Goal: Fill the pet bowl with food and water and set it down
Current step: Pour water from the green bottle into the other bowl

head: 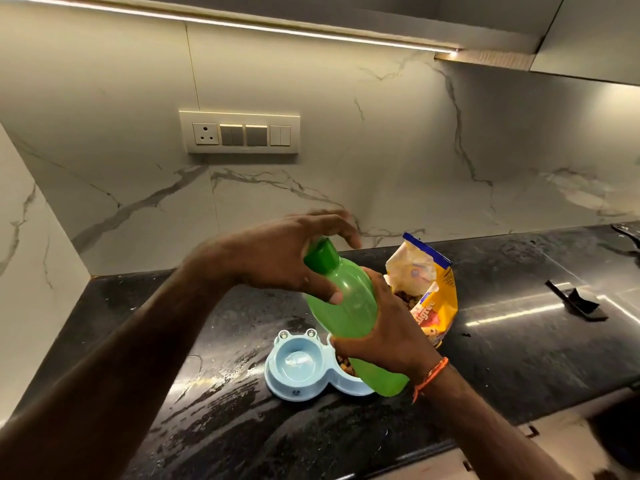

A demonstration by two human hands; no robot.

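Note:
A green plastic bottle [346, 306] with a darker green cap [321, 256] is held tilted above the counter. My right hand [384, 337] grips its lower body from the right. My left hand [291, 258] wraps the neck, fingers around the cap. Below them a light blue double pet bowl [277, 379] rests on the black counter. Its left compartment [299, 363] holds water. Its right compartment [344, 363] holds brown kibble and is mostly hidden behind the bottle. An open yellow pet food bag [433, 303] stands just behind the bottle.
The black stone counter [519, 341] is wet around the bowl. A small black object [576, 301] lies at the right. A marble wall [381, 150] with a switch panel [239, 132] backs the counter, and the left side wall closes the corner.

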